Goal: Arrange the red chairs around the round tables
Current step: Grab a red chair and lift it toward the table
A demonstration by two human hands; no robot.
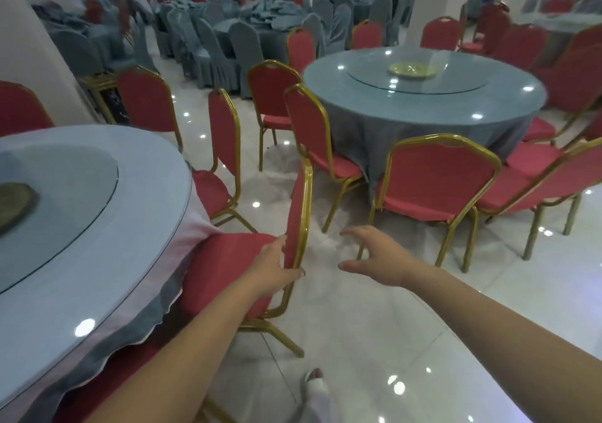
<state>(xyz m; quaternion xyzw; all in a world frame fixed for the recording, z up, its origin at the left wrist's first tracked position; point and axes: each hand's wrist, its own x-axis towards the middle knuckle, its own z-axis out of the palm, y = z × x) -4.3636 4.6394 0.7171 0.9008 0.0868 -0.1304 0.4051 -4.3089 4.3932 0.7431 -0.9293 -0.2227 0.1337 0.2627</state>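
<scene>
Gripping the back frame of the nearest red chair (224, 269), the left hand (270, 271) holds it beside the near round tabletop (130, 227). The right hand (378, 258) is wide, holding nothing. Farther, other red chairs (436, 175) surround a second tabletop (342, 77).

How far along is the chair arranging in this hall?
Mostly done at the far round table: red chairs ring it. In hand: the left hand grips the back of a chair at the near table; the right hand hangs open beside it. Left: probably nudging this chair square; the near table's other side is out of view.
</scene>
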